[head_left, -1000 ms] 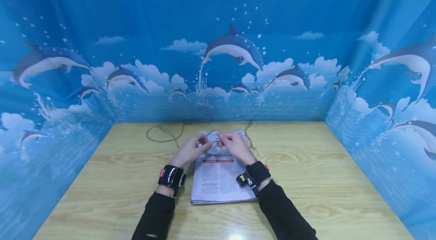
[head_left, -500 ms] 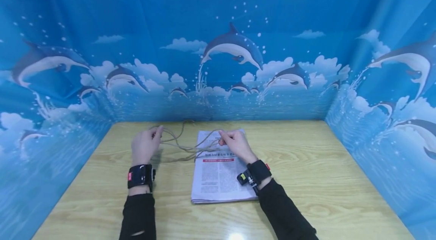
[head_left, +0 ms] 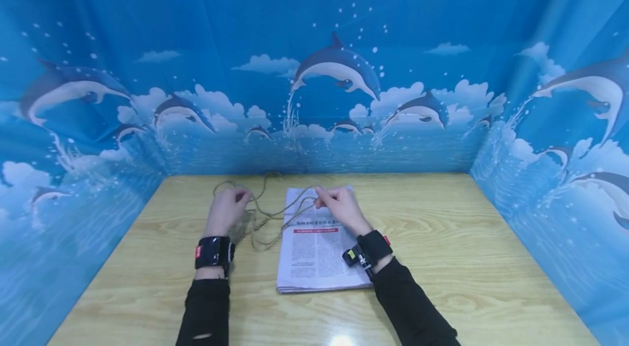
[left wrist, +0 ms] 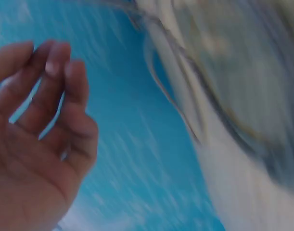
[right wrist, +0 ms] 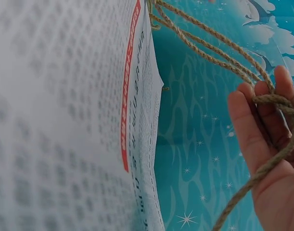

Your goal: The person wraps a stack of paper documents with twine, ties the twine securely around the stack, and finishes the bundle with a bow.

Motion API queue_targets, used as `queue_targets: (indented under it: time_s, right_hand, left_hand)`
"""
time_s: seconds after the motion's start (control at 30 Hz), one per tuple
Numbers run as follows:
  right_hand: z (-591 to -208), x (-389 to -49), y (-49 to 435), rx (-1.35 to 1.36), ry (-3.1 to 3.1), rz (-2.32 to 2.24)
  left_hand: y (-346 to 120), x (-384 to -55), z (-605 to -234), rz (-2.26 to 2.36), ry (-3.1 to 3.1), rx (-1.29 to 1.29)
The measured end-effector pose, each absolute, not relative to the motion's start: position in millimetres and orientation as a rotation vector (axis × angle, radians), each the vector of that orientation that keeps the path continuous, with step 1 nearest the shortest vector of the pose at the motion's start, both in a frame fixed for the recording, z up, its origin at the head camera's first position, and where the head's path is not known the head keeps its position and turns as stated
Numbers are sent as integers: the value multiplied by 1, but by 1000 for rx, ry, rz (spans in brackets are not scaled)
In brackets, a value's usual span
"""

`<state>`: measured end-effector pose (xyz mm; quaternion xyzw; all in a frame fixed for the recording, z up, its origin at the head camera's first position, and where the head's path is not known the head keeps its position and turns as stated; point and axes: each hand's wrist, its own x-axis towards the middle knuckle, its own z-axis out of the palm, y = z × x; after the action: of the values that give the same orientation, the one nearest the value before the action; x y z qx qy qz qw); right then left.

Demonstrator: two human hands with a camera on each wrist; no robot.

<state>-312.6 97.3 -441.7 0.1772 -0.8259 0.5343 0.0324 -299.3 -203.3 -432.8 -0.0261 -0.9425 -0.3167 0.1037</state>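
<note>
A stack of folded newspapers [head_left: 314, 258] lies on the table, its print facing up. Over its far part my right hand [head_left: 344, 207] pinches a knotted loop of jute twine [right wrist: 263, 174], with strands running off to the left. To the left of the papers, my left hand [head_left: 228, 207] hovers near slack coils of that twine. Its fingers [left wrist: 77, 86] are loosely bent in the left wrist view, and no strand shows between them. The left thumb is mostly out of that view, which is blurred.
The wooden table [head_left: 467, 258] reaches back to a blue dolphin-print curtain [head_left: 314, 7] on three sides. One loose twine end lies by the table's back edge. A black band with a small camera sits on each wrist.
My left hand went from the knot out to the left, drawing twine, then came back slightly right as the strands slackened. The right hand kept its pinch over the papers.
</note>
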Motion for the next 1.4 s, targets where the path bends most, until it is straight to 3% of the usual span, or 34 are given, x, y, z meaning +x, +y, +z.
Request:
queue_targets:
  time_s: [0.2, 0.37, 0.7, 1.13, 1.4]
  right_hand:
    - [-441, -312, 97, 584, -2503, 1690]
    - [-440, -312, 96, 633, -2470, 1756]
    - [-424, -302, 95, 606, -2521, 1765]
    - [-441, -314, 97, 577, -2429, 1748]
    - [-441, -314, 97, 612, -2456, 1756]
  left_hand:
    - [-137, -303, -434, -982, -2890, -443]
    - [-111, -303, -448, -899, -2954, -433]
    - [-132, -304, -452, -1035, -2938, -428]
    - [-135, -305, -449, -1071, -2937, -544]
    - [-130, -305, -457, -953, -3042, -404]
